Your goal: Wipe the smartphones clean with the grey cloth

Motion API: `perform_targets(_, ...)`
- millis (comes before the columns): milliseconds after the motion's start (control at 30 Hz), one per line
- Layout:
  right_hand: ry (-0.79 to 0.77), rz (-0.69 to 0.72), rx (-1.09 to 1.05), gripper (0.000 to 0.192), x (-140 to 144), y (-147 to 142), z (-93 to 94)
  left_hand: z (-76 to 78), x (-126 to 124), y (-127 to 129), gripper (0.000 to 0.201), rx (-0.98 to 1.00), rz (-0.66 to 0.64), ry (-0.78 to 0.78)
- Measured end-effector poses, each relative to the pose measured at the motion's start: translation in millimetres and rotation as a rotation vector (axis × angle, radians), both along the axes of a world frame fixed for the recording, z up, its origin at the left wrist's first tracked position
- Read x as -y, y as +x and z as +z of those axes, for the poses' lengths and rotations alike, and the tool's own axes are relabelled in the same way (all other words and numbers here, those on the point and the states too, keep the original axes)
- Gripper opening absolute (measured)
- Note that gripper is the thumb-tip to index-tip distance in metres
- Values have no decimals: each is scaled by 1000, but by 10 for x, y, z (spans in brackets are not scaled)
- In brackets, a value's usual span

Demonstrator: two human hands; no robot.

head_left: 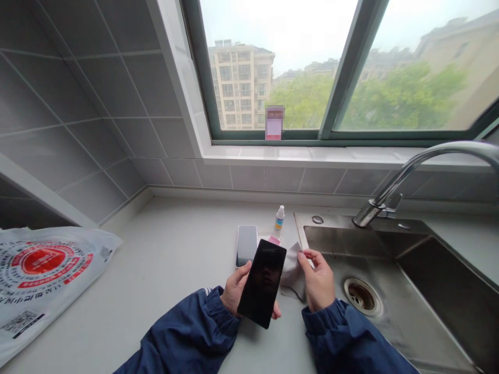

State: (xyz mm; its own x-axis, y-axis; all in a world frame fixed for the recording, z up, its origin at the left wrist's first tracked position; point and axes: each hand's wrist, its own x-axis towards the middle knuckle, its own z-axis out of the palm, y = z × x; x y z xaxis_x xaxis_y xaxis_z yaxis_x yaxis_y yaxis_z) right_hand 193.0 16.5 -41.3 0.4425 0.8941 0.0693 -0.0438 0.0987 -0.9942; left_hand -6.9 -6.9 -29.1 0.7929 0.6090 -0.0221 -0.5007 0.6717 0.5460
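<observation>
My left hand [235, 290] holds a black phone [262, 282] by its lower half, dark screen facing up. My right hand [318, 283] pinches a grey cloth [291, 270] just to the right of the phone's top edge. Both hands are over the pale countertop [167, 270] beside the sink [393, 306]. A second phone [247, 244] with a light screen lies flat on the counter behind the black one. A small dropper bottle [279, 218] stands upright further back, and a pink item [274, 239] peeks out behind the black phone.
A white plastic bag with red print [42, 275] lies at the left. The steel sink has a drain [362, 296] and a curved tap [413, 171] to the right. Grey tiled walls and a window sill [312, 153] close off the back.
</observation>
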Motion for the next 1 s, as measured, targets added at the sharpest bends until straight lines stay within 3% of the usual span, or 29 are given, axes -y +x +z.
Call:
perform_targets(300,129,15,206,35,88,-3,103,153,-6,-12,73,-3,120,3)
perform_targets(400,166,143,292,20,173,-74,167,177,-8,-22,75,-17,125,30)
perform_targets(500,170,277,332,21,231,-155,193,192,-11,-18,76,-29,104,43)
perform_targets(667,145,359,380,15,248,-168,172,233,2,7,70,-29,76,8)
perform_targets(1000,154,390,453,17,240,-139,177,123,-20,3,76,-3,31,29)
